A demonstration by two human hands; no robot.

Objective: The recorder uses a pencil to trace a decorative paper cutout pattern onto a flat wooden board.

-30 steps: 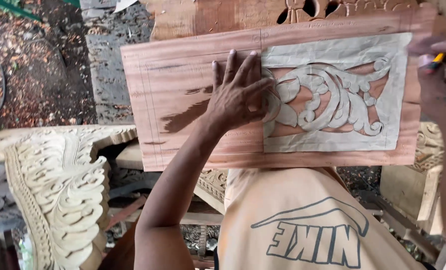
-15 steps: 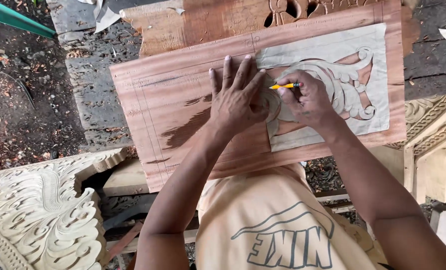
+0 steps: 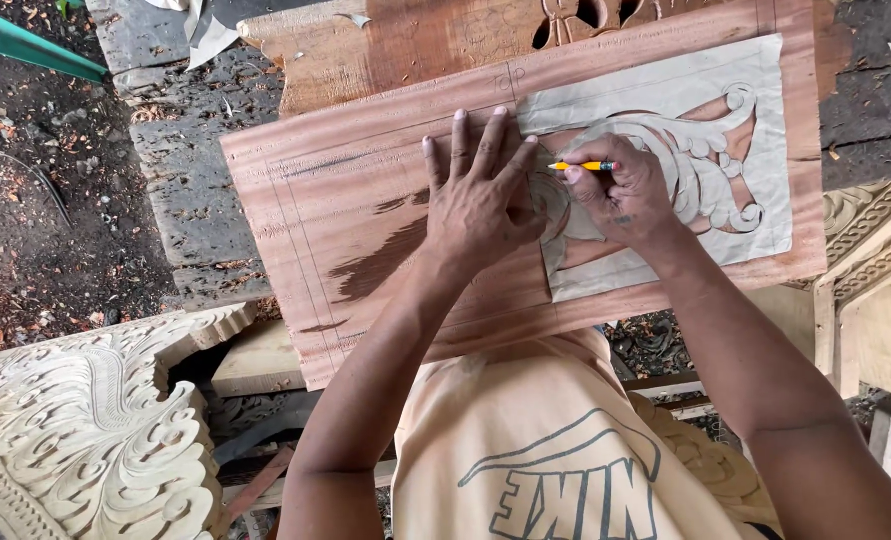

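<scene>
A reddish wooden board [image 3: 366,230] lies across my lap on a bench. A pale paper stencil [image 3: 706,160] with a cut-out scroll pattern covers its right half. My left hand [image 3: 481,200] presses flat with fingers spread on the board at the stencil's left edge. My right hand [image 3: 621,195] grips a yellow pencil [image 3: 584,166], its tip on the stencil just right of my left fingers.
A carved pale wood panel [image 3: 86,440] with leaf scrolls lies at lower left. Another reddish carved board [image 3: 446,45] lies beyond the work board. Carved pale pieces [image 3: 866,250] stand at right. A green pole [image 3: 26,40] crosses the upper left above dirt ground.
My right hand came in from the right edge with the pencil and settled on the stencil beside my left hand. The view shifted, so the board sits lower and more to the right.
</scene>
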